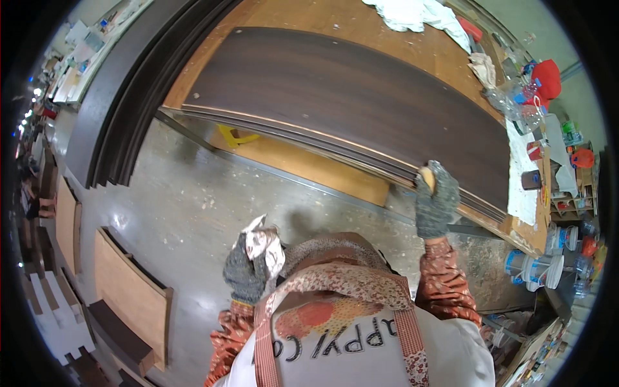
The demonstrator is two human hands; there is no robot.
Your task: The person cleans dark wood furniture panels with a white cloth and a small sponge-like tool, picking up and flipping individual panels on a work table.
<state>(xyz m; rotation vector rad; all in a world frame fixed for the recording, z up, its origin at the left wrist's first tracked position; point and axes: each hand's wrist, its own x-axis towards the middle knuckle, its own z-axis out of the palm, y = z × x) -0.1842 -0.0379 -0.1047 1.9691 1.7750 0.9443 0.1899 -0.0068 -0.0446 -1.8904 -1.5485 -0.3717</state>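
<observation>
My left hand [245, 271], in a dark grey knit glove, is closed around a crumpled white cloth [265, 248] with dark markings, held in front of my body. My right hand [438, 201], in a similar glove, is at the near edge of a long dark brown board [348, 87]. Between its thumb and fingers is a small tan pad [427, 178], whose exact kind I cannot make out. The board lies flat on top of other dark boards, and their stacked edges show along the near side.
The stack rests on a wooden workbench [303, 14]. More dark panels [122, 97] stand at the left. A white cloth [412, 14] lies at the back; bottles [525, 93] crowd the right. White buckets [545, 271] sit low right. Wooden panels [129, 284] are at lower left.
</observation>
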